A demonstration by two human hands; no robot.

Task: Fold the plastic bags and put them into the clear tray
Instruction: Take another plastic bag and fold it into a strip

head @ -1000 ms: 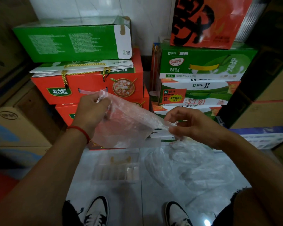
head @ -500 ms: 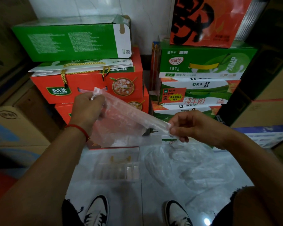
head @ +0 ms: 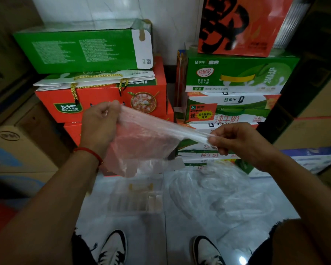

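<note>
A clear plastic bag (head: 145, 142) is stretched in the air between my hands. My left hand (head: 99, 127) pinches its upper left corner, and my right hand (head: 235, 140) pinches the gathered right end. The bag's top edge runs taut from one hand to the other while the rest hangs below. Under the bag, on the pale floor, sits the clear tray (head: 138, 197) with a few small pieces inside it. A loose pile of more clear plastic bags (head: 224, 197) lies on the floor to the tray's right.
Stacked red and green cartons (head: 103, 100) fill the back left, and green milk cartons (head: 235, 77) rise at the back right. Brown cardboard boxes (head: 15, 148) stand at the left. My two shoes (head: 113, 247) are near the bottom edge.
My hands have pulled apart, so the bag is drawn out tighter between them. My right hand has moved right and slightly up.
</note>
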